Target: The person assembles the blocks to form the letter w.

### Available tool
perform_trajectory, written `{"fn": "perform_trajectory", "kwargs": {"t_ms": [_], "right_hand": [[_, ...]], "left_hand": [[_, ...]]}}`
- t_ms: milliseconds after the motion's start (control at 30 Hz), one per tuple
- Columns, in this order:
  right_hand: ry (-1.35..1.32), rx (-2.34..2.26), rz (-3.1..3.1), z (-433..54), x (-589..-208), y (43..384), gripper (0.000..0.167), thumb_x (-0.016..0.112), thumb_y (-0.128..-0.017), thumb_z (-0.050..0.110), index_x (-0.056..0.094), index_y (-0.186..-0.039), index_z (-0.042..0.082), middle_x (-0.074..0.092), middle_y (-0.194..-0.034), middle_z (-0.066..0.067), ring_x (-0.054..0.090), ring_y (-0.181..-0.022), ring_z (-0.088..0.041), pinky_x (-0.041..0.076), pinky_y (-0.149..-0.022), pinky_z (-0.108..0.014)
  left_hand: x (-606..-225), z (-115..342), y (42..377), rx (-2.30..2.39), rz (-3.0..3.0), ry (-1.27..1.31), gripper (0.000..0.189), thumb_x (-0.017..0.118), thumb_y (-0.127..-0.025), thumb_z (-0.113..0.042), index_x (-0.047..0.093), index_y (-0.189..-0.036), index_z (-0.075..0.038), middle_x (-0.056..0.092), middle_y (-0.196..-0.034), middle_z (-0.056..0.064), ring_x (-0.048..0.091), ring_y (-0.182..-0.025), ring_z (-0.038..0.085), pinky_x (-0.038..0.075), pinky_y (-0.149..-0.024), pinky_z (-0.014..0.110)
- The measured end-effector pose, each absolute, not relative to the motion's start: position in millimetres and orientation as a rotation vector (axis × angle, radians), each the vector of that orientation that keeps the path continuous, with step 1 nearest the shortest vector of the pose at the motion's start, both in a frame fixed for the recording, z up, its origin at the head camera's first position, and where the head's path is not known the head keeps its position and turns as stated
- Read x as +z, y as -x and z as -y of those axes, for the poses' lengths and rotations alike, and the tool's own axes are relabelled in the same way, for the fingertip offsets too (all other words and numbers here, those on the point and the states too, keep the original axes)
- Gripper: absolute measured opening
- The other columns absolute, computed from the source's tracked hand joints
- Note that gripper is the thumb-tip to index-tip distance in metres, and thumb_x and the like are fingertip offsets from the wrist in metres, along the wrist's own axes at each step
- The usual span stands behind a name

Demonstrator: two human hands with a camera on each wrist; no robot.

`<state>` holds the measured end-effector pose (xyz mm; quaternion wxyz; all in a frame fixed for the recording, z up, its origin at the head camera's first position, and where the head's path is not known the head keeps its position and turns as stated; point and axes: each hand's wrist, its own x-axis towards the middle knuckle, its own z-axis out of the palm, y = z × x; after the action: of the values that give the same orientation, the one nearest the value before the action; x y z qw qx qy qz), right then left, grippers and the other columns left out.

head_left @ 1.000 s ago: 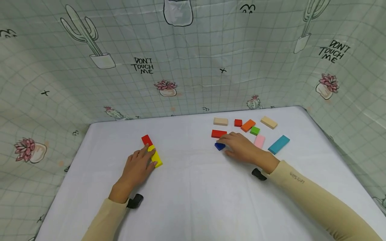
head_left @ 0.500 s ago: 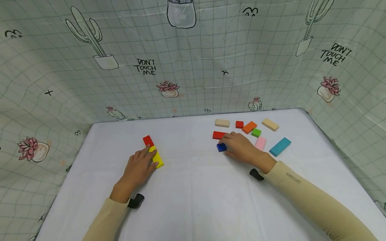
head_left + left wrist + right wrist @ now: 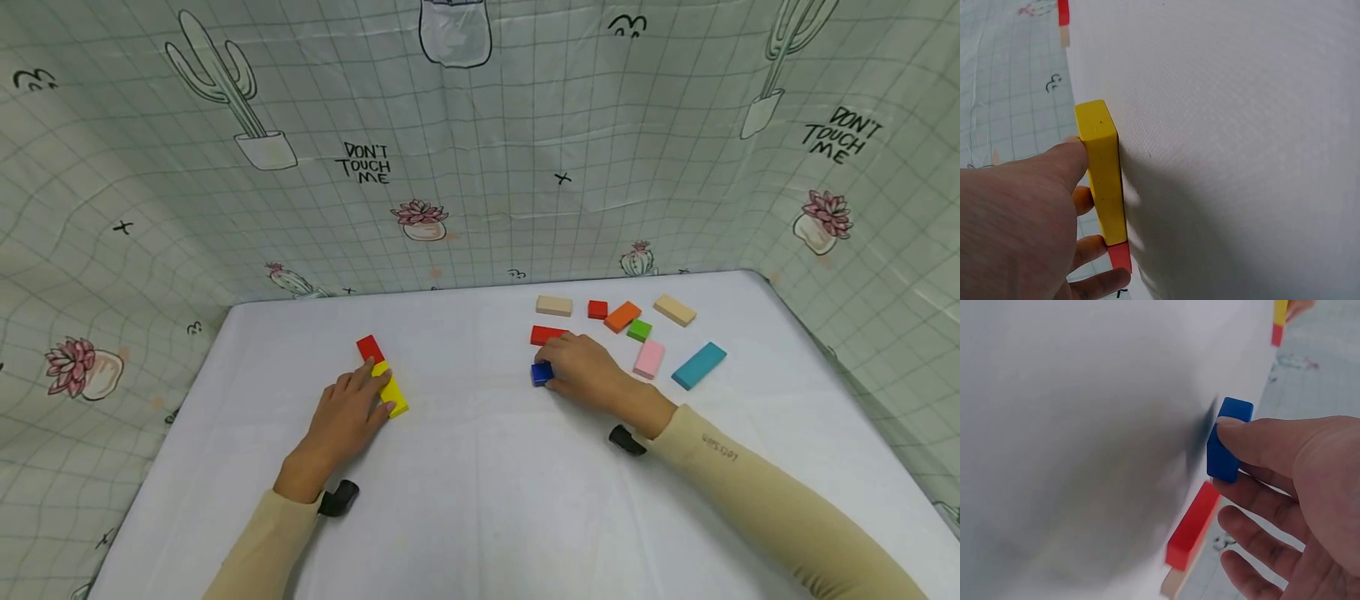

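Blue, smooth, box-shaped block (image 3: 1222, 464) pinched by the right hand (image 3: 583, 372).

The left hand (image 3: 341, 417), fingers loosely spread, touches a long, flat-faced yellow block (image 3: 1105, 187) whose far end meets a shorter red block (image 3: 371, 348); just beyond the right hand, a red oblong block (image 3: 547, 335) and pale tan oblong block (image 3: 554, 306) lie on the desk's finely woven white cloth (image 3: 472, 500).

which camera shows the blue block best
The right wrist view: the blue block appears large there, pinched by the right hand. The head view shows it small and partly covered by that hand; the left wrist view doesn't show it.
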<state>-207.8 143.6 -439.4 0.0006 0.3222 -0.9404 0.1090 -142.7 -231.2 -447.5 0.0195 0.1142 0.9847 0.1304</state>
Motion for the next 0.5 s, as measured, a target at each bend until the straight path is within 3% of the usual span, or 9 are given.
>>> {"fn": "perform_trajectory", "kwargs": {"t_ms": [500], "right_hand": [[-1.141, 0.387, 2.894, -88, -431, 177, 0.034, 0.087, -0.089, 0.016, 0.076, -0.12, 0.007, 0.075, -0.117, -0.007, 0.066, -0.112, -0.027, 0.056, -0.099, -0.044]], "left_hand": [[-444, 231, 142, 0.41, -3.054, -0.357, 0.055, 0.07, -0.103, -0.023, 0.056, -0.152, -0.003, 0.04, -0.163, 0.028, 0.045, -0.14, 0.05, 0.038, -0.115, 0.068]]}}
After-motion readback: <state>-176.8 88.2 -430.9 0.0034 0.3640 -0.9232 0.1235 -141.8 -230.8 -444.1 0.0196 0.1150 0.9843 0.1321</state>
